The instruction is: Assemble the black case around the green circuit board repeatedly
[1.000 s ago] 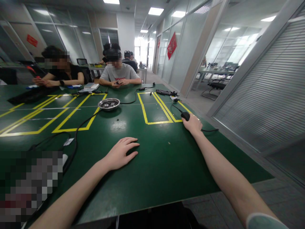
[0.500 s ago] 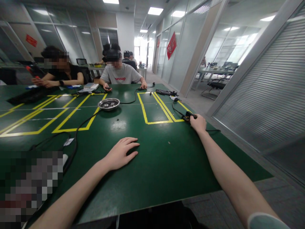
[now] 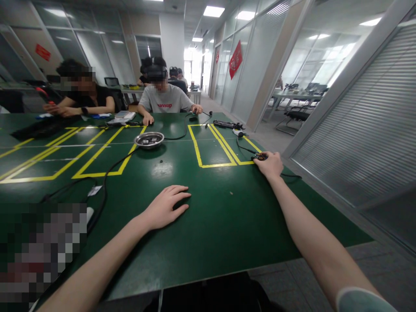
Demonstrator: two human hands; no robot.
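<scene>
Green surface (image 3: 208,234): your left hand (image 3: 164,208) lies flat, fingers spread, holding nothing.
Right hand (image 3: 269,164): your fingers close on a small black device (image 3: 261,157).
Cable (image 3: 243,148): runs beyond those fingers.

glass partition walls (image 3: 253,65) line a corridor under bright ceiling panels (image 3: 213,11), grey floor (image 3: 325,277).

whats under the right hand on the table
The right hand covers a small black device with orange spots, on a black cable. Only its left end shows past the fingers; the rest is hidden under the palm, as is the grip.
</scene>
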